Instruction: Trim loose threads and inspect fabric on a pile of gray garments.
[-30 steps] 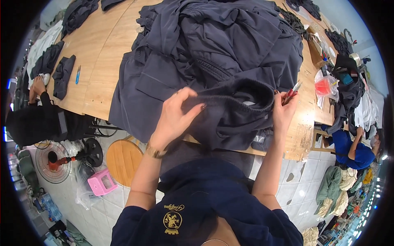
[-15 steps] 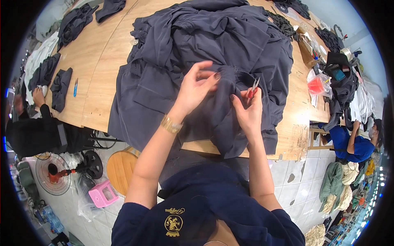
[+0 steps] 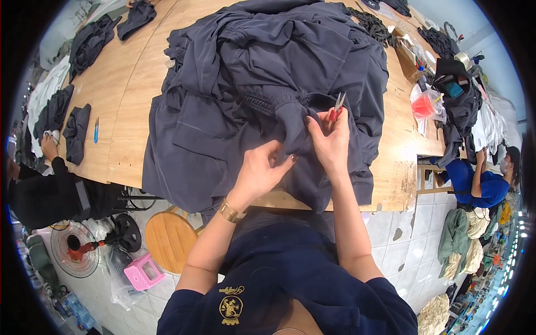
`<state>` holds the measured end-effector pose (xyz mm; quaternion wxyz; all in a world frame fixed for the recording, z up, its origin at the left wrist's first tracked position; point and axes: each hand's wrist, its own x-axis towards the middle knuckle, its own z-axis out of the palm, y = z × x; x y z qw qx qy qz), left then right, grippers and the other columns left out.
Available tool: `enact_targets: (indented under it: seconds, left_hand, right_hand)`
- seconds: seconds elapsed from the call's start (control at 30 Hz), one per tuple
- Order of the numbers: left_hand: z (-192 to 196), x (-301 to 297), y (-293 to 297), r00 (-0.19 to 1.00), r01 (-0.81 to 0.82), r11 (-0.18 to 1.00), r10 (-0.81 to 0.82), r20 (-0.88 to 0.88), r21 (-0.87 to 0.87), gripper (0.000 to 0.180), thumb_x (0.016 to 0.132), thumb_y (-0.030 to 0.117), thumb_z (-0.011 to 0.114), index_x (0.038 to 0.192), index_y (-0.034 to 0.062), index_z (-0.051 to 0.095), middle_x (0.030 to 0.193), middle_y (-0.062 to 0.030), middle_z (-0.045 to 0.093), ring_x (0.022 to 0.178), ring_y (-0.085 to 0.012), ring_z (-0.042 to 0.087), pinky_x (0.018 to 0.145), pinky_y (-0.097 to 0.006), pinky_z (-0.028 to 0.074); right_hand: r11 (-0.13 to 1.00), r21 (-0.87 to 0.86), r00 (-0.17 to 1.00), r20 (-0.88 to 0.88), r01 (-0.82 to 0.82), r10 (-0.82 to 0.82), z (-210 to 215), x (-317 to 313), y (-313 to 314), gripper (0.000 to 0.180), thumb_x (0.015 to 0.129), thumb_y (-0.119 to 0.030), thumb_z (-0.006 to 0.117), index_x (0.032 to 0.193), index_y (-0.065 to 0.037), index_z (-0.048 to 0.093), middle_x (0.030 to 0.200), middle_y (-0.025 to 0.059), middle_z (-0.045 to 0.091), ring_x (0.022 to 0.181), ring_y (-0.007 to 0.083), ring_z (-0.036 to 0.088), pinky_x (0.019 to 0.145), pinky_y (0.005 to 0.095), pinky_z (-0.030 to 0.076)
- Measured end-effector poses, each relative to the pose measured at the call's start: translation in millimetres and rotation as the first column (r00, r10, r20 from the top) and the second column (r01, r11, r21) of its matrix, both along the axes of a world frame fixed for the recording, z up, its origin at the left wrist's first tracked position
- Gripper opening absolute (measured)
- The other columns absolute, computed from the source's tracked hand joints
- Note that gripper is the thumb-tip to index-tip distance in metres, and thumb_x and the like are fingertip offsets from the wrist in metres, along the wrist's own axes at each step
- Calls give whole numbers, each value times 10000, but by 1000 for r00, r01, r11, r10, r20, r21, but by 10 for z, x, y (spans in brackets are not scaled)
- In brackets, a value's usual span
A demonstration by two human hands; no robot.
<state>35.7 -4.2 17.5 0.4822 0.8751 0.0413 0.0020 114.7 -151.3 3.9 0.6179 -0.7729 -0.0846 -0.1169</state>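
— What is nearest to the person?

— The left hand [image 3: 259, 170], with a gold watch [image 3: 230, 212] on the wrist. Its fingers are curled and pinch a fold of the dark grey garment [image 3: 245, 84] at the near edge of the wooden table [image 3: 120, 111].

— And the right hand?

— The right hand [image 3: 329, 139] is just beside the left, a little farther on the cloth. It holds small red thread snips [image 3: 336, 107], blades pointing up, and its thumb and fingers also grip the same fold.

— Where does the garment lie?

— It is spread in a big pile over the middle of the table, and one part hangs down over the near edge.

— What is farther away?

— At the left, small dark cloth pieces [image 3: 75, 125] and a blue pen [image 3: 96, 129]. At the right, a red plastic bag [image 3: 427, 105], and a person in blue [image 3: 477, 181] sits beyond the table.
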Motion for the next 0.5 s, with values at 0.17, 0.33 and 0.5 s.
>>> enact_targets:
  seconds: [0.17, 0.33, 0.5]
  left_hand:
    - [113, 126, -57, 995, -76, 846, 26, -101, -528, 253, 829, 202, 667, 919, -32, 635, 686, -52, 639, 539, -67, 581, 459, -224, 453]
    - [192, 285, -171, 993, -115, 668, 47, -112, -735, 260, 857, 201, 659, 957, -36, 622, 772, -45, 642, 587, -79, 590, 457, -216, 484]
    - [194, 356, -310, 993, -117, 640, 76, -89, -760, 257, 865, 206, 655, 949, -33, 614, 785, -33, 632, 618, -78, 590, 458, -216, 489]
  right_hand:
    - [991, 105, 990, 102, 86, -97, 437, -215, -229, 263, 816, -19, 663, 864, -48, 407, 776, 12, 495, 689, 73, 454, 647, 204, 404]
    - [983, 58, 956, -232, -173, 182, 828, -678, -465, 205, 881, -96, 601, 819, -35, 415, 684, 3, 486, 651, 48, 428, 579, 225, 392]
    - [896, -395, 976, -150, -204, 156, 698, -813, -507, 329, 880, -298, 625, 763, -33, 469, 573, 105, 496, 480, 229, 496, 470, 292, 396]
